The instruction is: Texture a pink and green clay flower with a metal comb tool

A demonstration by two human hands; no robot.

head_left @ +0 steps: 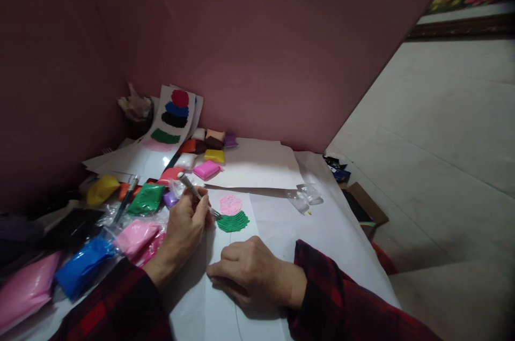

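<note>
Left hand pinches a fork at the left edge of the green clay, below pink clay on the white sheet. Right hand curls on the sheet; grip contents I can't tell. I judge texturing in hand; next press calls for light force.

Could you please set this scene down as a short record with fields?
Left hand: holds a fork, tines at the green patch
Right hand: on the white sheet, fingers curled
Beyond green patch: pink patch
Left side: blue packet, green packet
Back left: sheet with five coloured patches
</note>
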